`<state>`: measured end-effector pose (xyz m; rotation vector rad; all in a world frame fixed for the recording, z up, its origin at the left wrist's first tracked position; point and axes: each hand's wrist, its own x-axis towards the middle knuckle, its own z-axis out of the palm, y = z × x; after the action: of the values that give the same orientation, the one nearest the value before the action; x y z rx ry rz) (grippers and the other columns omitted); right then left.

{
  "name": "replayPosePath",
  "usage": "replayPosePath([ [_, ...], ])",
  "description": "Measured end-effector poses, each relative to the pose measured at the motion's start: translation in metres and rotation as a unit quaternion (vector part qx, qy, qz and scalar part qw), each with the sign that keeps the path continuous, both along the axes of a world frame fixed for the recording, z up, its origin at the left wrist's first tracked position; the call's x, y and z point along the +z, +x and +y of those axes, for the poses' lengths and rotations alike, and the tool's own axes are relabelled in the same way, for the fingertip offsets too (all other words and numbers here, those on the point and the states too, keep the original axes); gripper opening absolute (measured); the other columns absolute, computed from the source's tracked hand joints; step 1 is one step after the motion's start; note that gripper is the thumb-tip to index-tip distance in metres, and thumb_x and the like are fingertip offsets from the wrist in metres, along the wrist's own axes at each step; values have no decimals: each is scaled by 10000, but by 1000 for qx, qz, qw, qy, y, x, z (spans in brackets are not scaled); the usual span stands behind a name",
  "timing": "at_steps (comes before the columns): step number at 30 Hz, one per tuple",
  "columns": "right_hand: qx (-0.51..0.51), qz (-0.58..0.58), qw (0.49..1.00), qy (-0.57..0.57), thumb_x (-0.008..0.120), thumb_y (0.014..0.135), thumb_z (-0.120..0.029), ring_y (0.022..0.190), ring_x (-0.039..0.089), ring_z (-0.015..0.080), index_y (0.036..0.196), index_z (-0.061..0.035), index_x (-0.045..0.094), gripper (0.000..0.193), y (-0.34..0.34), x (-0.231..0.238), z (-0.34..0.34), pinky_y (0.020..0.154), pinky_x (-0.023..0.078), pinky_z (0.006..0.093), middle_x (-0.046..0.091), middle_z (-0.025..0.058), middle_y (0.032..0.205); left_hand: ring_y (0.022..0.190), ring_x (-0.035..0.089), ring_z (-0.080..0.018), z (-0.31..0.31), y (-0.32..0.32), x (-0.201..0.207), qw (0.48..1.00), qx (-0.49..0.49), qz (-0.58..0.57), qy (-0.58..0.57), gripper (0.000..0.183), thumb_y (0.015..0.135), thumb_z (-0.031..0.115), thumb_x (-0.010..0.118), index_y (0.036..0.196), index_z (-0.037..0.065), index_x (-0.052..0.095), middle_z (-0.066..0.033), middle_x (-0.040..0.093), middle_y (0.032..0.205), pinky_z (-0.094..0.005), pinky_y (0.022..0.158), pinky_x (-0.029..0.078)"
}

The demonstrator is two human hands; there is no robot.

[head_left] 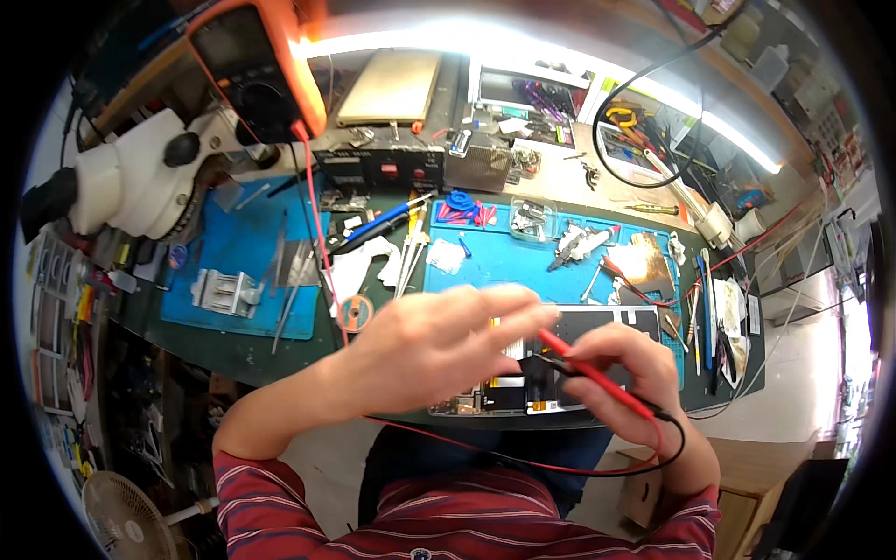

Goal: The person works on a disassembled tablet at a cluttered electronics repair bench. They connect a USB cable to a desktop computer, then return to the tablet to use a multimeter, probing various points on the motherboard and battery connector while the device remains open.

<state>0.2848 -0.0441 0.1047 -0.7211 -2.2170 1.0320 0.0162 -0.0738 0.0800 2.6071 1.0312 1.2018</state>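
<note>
My right hand (639, 373) grips a pair of multimeter probes together, a red probe (611, 385) and a black one, their tips pointing left. My left hand (439, 341) is stretched out flat with its fingers toward the probe tips; whether they touch cannot be told. Beneath both hands lies an opened flat device (609, 321), perhaps a tablet, with black inner parts and a circuit board at its left end. My hands hide much of it. Red and black leads loop from the probes across my lap. The orange multimeter (257, 79) stands at the upper left.
A blue mat (485, 271) under the device bears a clear box of small parts (532, 220). Left of it are a white microscope (131, 177), a second blue mat with a metal holder (224, 291), tweezers and a solder spool (356, 314). Tools line the right edge.
</note>
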Motion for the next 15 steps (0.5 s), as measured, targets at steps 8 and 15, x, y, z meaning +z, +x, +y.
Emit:
replayPosePath([
  [8,-2,-33,991,133,824,808,18,805,643,243,1156,-19,710,368,-35,-8,23,670,536,333,626,111,952,888,735,-258,11,-20,-25,997,45,28,-64,317,819,13,768,1126,-12,694,-134,699,1055,-322,739,618],
  [15,1,-28,998,-58,857,787,-21,769,615,188,1109,-17,746,341,-24,-31,31,651,503,294,620,80,923,1060,729,-268,-3,-47,-41,959,-27,-120,-255,310,848,-146,694,1131,-21,717,-129,555,1157,-350,941,625],
])
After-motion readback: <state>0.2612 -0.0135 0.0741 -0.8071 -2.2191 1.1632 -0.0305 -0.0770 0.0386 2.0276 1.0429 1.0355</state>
